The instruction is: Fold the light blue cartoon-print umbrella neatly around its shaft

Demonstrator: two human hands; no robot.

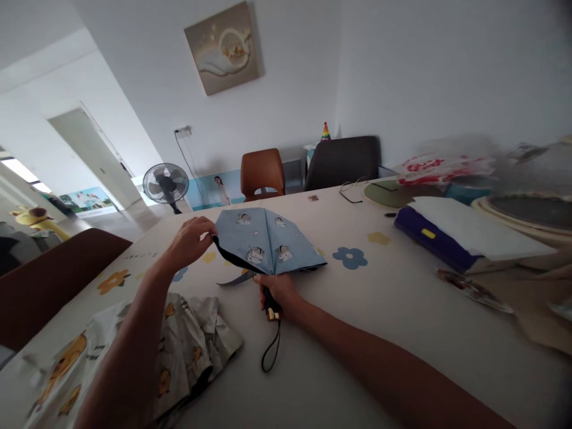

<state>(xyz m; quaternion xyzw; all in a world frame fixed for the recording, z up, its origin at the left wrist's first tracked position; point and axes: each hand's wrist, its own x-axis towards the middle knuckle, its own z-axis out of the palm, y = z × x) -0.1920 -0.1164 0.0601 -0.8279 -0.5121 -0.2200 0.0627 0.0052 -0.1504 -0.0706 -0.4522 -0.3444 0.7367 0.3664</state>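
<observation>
A light blue folding umbrella (267, 241) with small cartoon prints lies half collapsed over the white flower-patterned table (357, 310). My right hand (277, 292) is closed around its black handle, from which a black wrist strap (271, 348) hangs onto the table. My left hand (190, 240) pinches the left edge of the blue canopy. A second, cream umbrella (187, 345) with yellow bear prints lies crumpled under my left forearm.
A purple-edged box with white paper (451, 235), a round pot (527, 214) and red-printed bags (442, 167) crowd the table's right side. Glasses (351, 192) lie at the far edge. Brown chair (262, 173) and dark chair (343, 161) stand behind; a fan (165, 185) stands at the left.
</observation>
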